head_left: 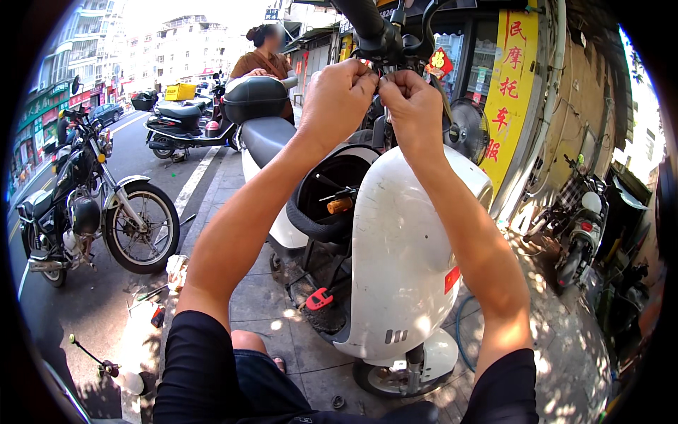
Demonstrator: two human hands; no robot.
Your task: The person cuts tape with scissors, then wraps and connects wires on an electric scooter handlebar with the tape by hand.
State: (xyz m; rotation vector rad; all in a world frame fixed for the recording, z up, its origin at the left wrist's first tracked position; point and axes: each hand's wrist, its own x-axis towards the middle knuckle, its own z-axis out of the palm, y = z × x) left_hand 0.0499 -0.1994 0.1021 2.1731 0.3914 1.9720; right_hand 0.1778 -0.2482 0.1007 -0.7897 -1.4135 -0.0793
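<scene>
Both my arms reach up to the handlebar of a white scooter. My left hand is closed in a pinch just below the bar. Right beside it my right hand pinches too, the fingertips of both almost touching. Something small and thin may be between them, but I cannot make it out. Below my left wrist, a tool with an orange handle rests in the dark, padded-edged opening behind the scooter's front panel. Lower down, a red flat piece shows by the footwell.
A black motorcycle stands at left, and a black scooter farther back. Beyond the white scooter's top box is a person in brown. Tools lie on the ground at left. At right are a fan and a parked scooter.
</scene>
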